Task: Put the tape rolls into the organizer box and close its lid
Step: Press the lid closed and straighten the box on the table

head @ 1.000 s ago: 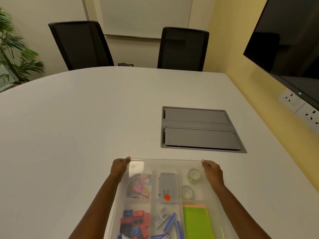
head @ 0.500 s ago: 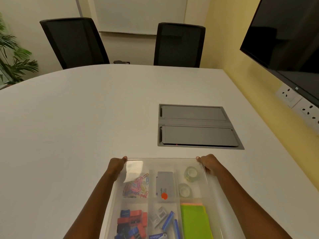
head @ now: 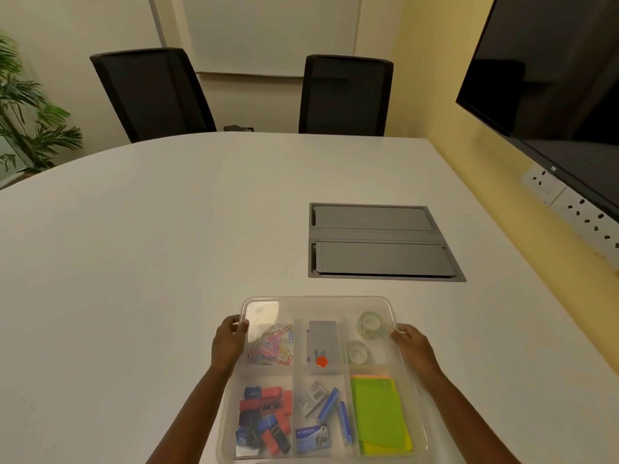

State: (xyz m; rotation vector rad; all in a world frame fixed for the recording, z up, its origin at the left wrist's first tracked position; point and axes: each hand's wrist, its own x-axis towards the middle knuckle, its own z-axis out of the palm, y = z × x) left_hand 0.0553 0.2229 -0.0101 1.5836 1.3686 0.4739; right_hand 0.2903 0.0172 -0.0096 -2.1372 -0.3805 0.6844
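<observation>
I count two clear tape rolls, one [head: 369, 324] behind the other [head: 358, 351], in the far right compartment of one translucent plastic organizer box [head: 407, 380] with six compartments. Both my hands are on it, left hand [head: 228, 343] and right hand [head: 412, 346]. One white tabletop [head: 150, 246] carries it, with one grey cable hatch [head: 382, 242] of two flaps. Beyond stand two black chairs, one [head: 150, 92] left, one [head: 346, 93] right.

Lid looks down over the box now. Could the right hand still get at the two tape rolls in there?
Probably not. The clear lid appears to cover the organizer box, with both tape rolls beneath it in the far right compartment. The right hand grips the lid's edge and would need to lift it first.
</observation>
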